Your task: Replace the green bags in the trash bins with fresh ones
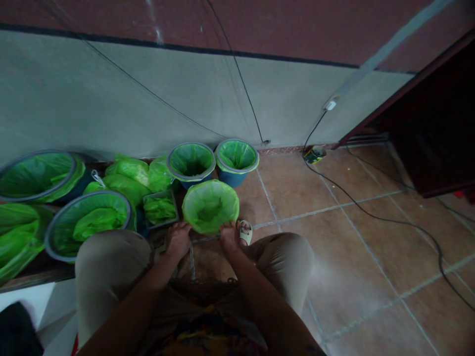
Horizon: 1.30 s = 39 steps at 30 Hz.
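Note:
A small bin lined with a green plastic bag (210,205) stands on the tiled floor between my knees. My left hand (178,240) grips the bag's near left rim with curled fingers. My right hand (229,236) holds the near right rim the same way. Both forearms reach down from the bottom of the view. Two more lined blue bins (191,162) (237,159) stand just behind it against the wall.
Larger lined tubs (88,217) (37,174) and loose green bags (128,178) crowd the left, with a small tray of bags (160,207). A sandal (245,231) shows by my right hand. Black cables (371,212) cross the tiles; a dark cabinet (438,133) stands right.

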Available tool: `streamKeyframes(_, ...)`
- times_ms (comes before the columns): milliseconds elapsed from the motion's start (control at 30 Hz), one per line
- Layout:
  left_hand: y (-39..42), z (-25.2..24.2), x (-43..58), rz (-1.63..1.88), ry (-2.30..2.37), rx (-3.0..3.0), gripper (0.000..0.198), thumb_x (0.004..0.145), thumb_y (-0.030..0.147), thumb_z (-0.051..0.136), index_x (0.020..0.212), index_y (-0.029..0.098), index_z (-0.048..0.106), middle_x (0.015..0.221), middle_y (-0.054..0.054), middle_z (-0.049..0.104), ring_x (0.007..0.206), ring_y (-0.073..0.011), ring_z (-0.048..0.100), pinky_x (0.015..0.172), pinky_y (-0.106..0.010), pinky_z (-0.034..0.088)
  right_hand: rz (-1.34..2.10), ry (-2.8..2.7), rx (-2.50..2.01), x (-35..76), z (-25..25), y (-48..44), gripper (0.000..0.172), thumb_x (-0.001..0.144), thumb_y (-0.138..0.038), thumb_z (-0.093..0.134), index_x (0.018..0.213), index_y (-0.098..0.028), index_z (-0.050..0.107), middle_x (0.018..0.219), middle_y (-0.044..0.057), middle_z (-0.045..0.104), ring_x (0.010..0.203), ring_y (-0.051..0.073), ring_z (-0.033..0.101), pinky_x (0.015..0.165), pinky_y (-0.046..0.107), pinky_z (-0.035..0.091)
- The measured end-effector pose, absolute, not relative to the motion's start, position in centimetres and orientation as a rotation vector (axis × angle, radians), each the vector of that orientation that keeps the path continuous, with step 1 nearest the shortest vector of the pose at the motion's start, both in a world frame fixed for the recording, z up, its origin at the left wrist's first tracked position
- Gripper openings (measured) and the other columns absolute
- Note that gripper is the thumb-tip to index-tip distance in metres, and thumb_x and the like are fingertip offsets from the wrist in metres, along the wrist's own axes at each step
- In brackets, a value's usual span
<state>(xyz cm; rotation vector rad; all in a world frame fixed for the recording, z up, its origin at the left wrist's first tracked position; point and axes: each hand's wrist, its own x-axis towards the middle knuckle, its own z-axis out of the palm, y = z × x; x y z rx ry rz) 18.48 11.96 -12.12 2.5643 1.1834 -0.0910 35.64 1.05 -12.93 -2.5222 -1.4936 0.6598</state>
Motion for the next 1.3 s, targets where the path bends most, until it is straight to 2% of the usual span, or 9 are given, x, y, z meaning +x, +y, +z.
streamKeyframes(67, 11.4, -11.9, 19.0, -0.115, 1.173, 2.603, 0.037, 0.083, 0.009, 0.047, 0.110, 0.016, 0.071, 0.116, -0.012, 0.070, 0.111, -0.0274, 0.059, 0.097, -0.041, 0.043, 0.608, -1.530, -2.508, 35.6, -12.5, 0.7, 0.031, 0.095, -0.016, 0.049, 0.117, -0.018, 0.070, 0.125, 0.011, 0.065, 0.127, 0.029, 0.042, 0.112, 0.046, 0.022)
streamKeyframes(200, 10.9, -11.9, 19.5, -0.079, 1.089, 2.617, 0.036, 0.081, 0.009, 0.049, 0.106, 0.018, 0.072, 0.114, -0.010, 0.070, 0.112, -0.0271, 0.057, 0.099, -0.041, 0.040, 0.594, -1.685, -2.410, 34.2, -11.8, 0.4, 0.027, 0.096, -0.018, 0.047, 0.106, -0.018, 0.072, 0.114, 0.009, 0.067, 0.114, 0.026, 0.048, 0.100, 0.039, 0.034)
streamKeyframes(467, 11.9, -13.7, 19.4, -0.030, 0.998, 2.626, 0.038, 0.080, 0.007, 0.049, 0.104, 0.023, 0.074, 0.117, -0.008, 0.071, 0.111, -0.0278, 0.055, 0.097, -0.045, 0.038, 0.596, -1.828, -2.294, 33.0, -12.7, 1.1, 0.025, 0.092, -0.015, 0.050, 0.109, -0.017, 0.069, 0.111, 0.009, 0.067, 0.111, 0.026, 0.051, 0.095, 0.038, 0.035)
streamKeyframes(667, 11.8, -14.3, 20.0, -0.104, 1.076, 2.648, 0.034, 0.088, 0.011, 0.047, 0.106, 0.023, 0.074, 0.121, -0.009, 0.068, 0.117, -0.0306, 0.049, 0.099, -0.048, 0.034, 0.673, -1.790, -2.441, 33.6, -14.0, 1.2, 0.029, 0.092, -0.016, 0.049, 0.113, -0.016, 0.069, 0.110, 0.013, 0.069, 0.113, 0.026, 0.052, 0.102, 0.041, 0.032)
streamKeyframes(833, 11.7, -14.2, 20.4, -0.194, 1.164, 2.641, 0.036, 0.089, 0.011, 0.045, 0.106, 0.023, 0.075, 0.131, -0.009, 0.064, 0.125, -0.0332, 0.045, 0.103, -0.052, 0.032, 0.650, -1.736, -2.522, 33.7, -13.8, 1.0, 0.031, 0.092, -0.015, 0.047, 0.113, -0.013, 0.070, 0.114, 0.015, 0.068, 0.120, 0.029, 0.050, 0.114, 0.047, 0.021)
streamKeyframes(933, 11.7, -14.1, 20.3, -0.150, 1.209, 2.603, 0.041, 0.083, 0.009, 0.051, 0.116, 0.023, 0.072, 0.142, -0.011, 0.057, 0.128, -0.0337, 0.046, 0.106, -0.053, 0.033, 0.595, -1.721, -2.464, 33.2, -13.0, 1.2, 0.036, 0.091, -0.019, 0.052, 0.124, -0.014, 0.064, 0.123, 0.015, 0.064, 0.124, 0.030, 0.047, 0.116, 0.051, 0.019)
streamKeyframes(1033, 12.4, -14.1, 20.3, 0.125, 1.388, 2.427, 0.055, 0.078, 0.008, 0.054, 0.133, 0.016, 0.060, 0.150, -0.016, 0.047, 0.131, -0.0315, 0.047, 0.110, -0.047, 0.035, 0.554, -1.777, -2.332, 32.4, -12.6, 1.5, 0.040, 0.094, -0.018, 0.048, 0.132, -0.014, 0.058, 0.126, 0.015, 0.063, 0.124, 0.027, 0.047, 0.116, 0.049, 0.022)
streamKeyframes(1167, 14.2, -14.6, 20.7, 0.402, 1.669, 1.778, 0.053, 0.081, 0.014, 0.052, 0.134, 0.011, 0.055, 0.134, -0.019, 0.061, 0.127, -0.0300, 0.054, 0.104, -0.043, 0.044, 0.651, -1.846, -2.316, 31.8, -13.3, 1.7, 0.038, 0.096, -0.013, 0.042, 0.129, -0.015, 0.060, 0.122, 0.014, 0.066, 0.119, 0.025, 0.052, 0.115, 0.049, 0.025)
streamKeyframes(1300, 15.1, -15.2, 21.0, 0.331, 1.655, 1.531, 0.024, 0.078, 0.022, 0.059, 0.098, 0.014, 0.070, 0.097, -0.012, 0.075, 0.097, -0.0275, 0.068, 0.084, -0.036, 0.053, 0.709, -1.858, -2.386, 32.3, -13.5, 1.8, 0.033, 0.095, -0.012, 0.044, 0.118, -0.019, 0.067, 0.116, 0.011, 0.069, 0.116, 0.025, 0.055, 0.115, 0.051, 0.026)
